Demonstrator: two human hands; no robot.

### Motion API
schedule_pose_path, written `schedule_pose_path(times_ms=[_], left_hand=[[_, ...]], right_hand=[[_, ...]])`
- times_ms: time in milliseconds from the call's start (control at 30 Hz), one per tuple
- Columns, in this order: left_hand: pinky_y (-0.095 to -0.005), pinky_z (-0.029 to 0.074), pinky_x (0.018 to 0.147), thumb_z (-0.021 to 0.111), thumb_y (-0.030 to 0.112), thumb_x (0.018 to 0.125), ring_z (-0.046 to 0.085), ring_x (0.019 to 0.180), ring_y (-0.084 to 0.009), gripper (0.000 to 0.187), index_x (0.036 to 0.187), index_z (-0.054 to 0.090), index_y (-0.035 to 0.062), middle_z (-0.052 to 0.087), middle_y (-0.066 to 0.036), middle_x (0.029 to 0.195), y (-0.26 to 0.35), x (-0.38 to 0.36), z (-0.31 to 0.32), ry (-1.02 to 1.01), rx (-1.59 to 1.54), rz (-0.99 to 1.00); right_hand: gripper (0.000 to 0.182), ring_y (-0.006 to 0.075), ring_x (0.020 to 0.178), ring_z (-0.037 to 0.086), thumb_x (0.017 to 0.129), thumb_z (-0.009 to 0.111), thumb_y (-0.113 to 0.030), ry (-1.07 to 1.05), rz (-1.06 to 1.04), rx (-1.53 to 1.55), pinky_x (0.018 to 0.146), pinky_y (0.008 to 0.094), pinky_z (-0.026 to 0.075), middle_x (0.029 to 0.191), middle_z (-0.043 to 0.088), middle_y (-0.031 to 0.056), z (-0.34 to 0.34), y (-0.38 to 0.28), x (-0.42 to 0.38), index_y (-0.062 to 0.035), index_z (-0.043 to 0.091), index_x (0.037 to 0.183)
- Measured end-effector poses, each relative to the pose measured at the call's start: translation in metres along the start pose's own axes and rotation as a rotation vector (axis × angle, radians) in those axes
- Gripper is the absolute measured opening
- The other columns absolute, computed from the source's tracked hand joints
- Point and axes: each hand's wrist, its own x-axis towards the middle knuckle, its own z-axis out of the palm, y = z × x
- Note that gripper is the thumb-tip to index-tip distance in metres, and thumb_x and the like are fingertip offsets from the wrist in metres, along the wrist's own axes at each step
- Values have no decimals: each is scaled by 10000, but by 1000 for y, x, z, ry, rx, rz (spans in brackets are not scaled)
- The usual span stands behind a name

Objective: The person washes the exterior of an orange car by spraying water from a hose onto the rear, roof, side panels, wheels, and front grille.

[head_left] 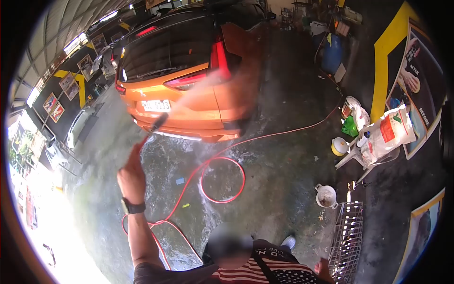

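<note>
My left hand (pixel 132 182), with a dark watch on its wrist, is stretched forward and wrapped round a pressure washer spray gun (pixel 158 124). A misty fan of water leaves its nozzle and strikes the rear corner of an orange car (pixel 198 106), near the right tail light (pixel 219 59). The car's rear faces me, and its lower bumper is wet. Low at the right, beside my body, hangs my right hand (pixel 323 270); it is small and its fingers are not clear. A red hose (pixel 243 177) loops over the wet floor between me and the car.
A plastic chair (pixel 352 156) at the right carries a white sack (pixel 388 135). Nearby are a white pot (pixel 326 195), a metal rack (pixel 347 241) and a yellow-white container (pixel 339 146). A blue drum (pixel 332 53) stands farther back. A blue sponge-like block (pixel 180 181) lies on the floor.
</note>
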Motion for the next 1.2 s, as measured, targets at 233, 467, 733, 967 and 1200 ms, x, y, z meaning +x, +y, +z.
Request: schedule_pose_path(times_ms=[233, 467, 733, 967, 1200], left_hand=[[-367, 504, 599, 500, 97, 930, 663, 824, -321, 316, 1230, 594, 128, 647, -168, 1022, 86, 74, 6, 165, 103, -68], [-436, 476, 477, 446, 42, 896, 624, 552, -327, 379, 1201, 592, 215, 645, -147, 748, 206, 12, 106, -70, 257, -57], [-522, 487, 602, 435, 176, 898, 615, 699, -411, 195, 855, 589, 64, 626, -212, 765, 249, -42, 231, -504, 273, -265], [-425, 499, 756, 418, 124, 943, 608, 965, -364, 278, 1158, 590, 83, 630, -189, 1046, 292, 116, 124, 110, 327, -251], [-382, 490, 862, 362, 49, 945, 600, 1068, -302, 360, 1217, 580, 140, 609, -132, 1180, 356, 216, 110, 81, 429, -168]], right_hand=[[227, 289, 649, 567, 798, 573, -339, -268, 201, 70, 588, 456, 470, 738, 556, 101, -36, 41, 1, -149, 585, 921], [263, 226, 661, 537, 828, 557, -371, -707, -51, 30, 562, 420, 454, 786, 526, 52, 50, -123, 111, -199, 530, 1025], [336, 201, 723, 533, 894, 502, -431, -438, -340, 33, 608, 404, 434, 863, 536, 32, 4, -481, 222, -207, 493, 1145], [303, 202, 647, 506, 891, 488, -455, -493, -272, 217, 647, 433, 431, 738, 508, 21, 29, -589, 342, -203, 511, 1057], [393, 307, 863, 567, 895, 526, -394, -833, -240, -294, 736, 526, 448, 1008, 560, 101, 139, -561, 265, -198, 445, 1225]])
